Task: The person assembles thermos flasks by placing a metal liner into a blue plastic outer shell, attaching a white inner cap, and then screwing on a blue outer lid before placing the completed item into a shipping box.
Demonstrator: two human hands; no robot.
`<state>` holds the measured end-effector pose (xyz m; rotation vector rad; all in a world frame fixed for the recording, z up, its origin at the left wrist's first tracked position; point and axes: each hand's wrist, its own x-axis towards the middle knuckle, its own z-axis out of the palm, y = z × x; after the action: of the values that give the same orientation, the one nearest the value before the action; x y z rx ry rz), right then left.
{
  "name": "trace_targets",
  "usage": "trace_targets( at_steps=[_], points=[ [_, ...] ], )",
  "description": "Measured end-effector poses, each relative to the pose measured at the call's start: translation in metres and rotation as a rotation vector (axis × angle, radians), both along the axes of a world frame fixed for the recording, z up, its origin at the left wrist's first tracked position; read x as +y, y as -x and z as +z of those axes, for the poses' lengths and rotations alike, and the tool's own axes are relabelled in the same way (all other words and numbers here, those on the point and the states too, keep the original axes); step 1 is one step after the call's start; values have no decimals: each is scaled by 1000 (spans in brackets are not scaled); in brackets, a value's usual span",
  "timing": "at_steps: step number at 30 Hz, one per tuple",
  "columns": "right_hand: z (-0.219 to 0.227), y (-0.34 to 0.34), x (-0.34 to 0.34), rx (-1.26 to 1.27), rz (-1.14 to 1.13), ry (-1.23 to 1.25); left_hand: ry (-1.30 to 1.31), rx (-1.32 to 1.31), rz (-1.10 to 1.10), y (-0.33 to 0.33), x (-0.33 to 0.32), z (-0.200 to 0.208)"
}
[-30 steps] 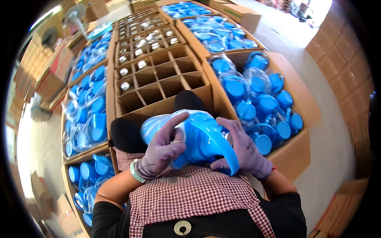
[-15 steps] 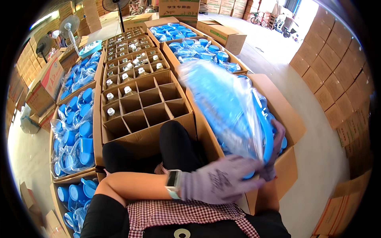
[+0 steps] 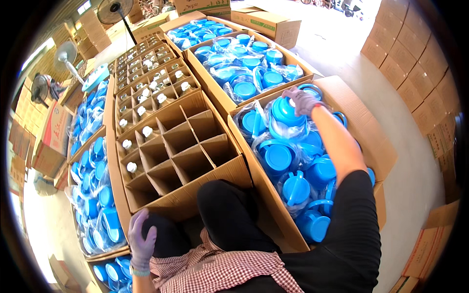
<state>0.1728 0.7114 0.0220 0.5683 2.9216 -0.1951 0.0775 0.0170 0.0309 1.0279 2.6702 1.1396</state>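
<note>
carton (image 3: 270,202) at near right stood close, presumably for easy reach; the right hand (image 3: 302,101) lay on a blue jug (image 3: 283,112) at its far end, grip unclear, while the left hand (image 3: 142,241) hung spread, empty.

Right hand (image 3: 306,101) partly hides blue jug (image 3: 284,115); black fan (image 3: 115,8) cut off at top edge

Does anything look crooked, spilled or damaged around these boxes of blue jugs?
Nothing spilled or damaged stands out. The untidiest spot is the open brown cardboard carton beneath the purple-gloved right hand: its round, blue plastic jugs lean in different directions, unlike the neatly divided brown cardboard carton alongside.
</note>
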Motion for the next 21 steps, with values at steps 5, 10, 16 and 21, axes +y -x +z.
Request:
trace_targets(
  at_steps=[5,10,16,21],
  points=[
    [-161,28,25,69,-295,-68,52,-19,186,22,-56,-22],
    [-124,-5,48,612,-403,90,172,-57,466,42,-143,-38],
    [-94,-126,-25,113,-545,4,113,-38,362,92,-87,-43],
    [-87,-117,-57,-115,-433,-22,154,162,-102,100,-11,-34]
  ],
)
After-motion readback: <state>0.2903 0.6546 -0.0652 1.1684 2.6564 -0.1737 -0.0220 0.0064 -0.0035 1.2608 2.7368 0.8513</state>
